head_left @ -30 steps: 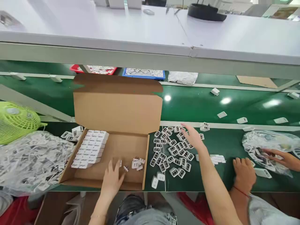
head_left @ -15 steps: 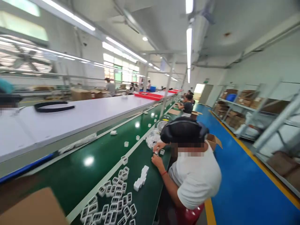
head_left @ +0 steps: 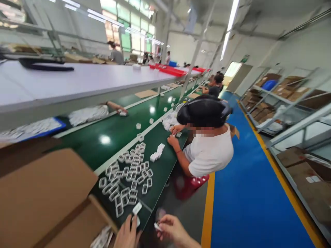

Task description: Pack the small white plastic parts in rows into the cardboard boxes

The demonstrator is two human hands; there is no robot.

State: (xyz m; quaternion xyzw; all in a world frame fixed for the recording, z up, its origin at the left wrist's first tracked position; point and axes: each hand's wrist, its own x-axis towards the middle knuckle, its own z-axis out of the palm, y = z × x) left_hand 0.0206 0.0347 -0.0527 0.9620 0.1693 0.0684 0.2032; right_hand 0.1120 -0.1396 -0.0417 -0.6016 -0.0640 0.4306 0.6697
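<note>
My left hand (head_left: 127,233) is at the bottom of the view, over the near end of the green workbench, with its fingers stretched forward. Its fingertips touch a small white plastic case (head_left: 138,221), and another white case (head_left: 137,208) lies just ahead. To the right, beyond the bench edge, my right hand (head_left: 172,228) pinches a small white piece (head_left: 157,226) between thumb and fingers. A blurred, clear-looking thing (head_left: 160,214) shows just above it; I cannot make out what it is. Many white open-topped cases (head_left: 133,168) with dark insides lie spread on the bench.
An open cardboard box (head_left: 49,193) stands at the left. Close ahead a co-worker in a white shirt (head_left: 210,155) sits at the bench, with a short row of white cases (head_left: 157,152) nearby. Another person's hand (head_left: 121,111) reaches across the green belt (head_left: 85,141) from under the white shelf.
The view has tipped downward, and both my hands have come into it at the bottom. Another person's hand now shows at the white piece on the belt. The seated co-worker's hands have moved slightly.
</note>
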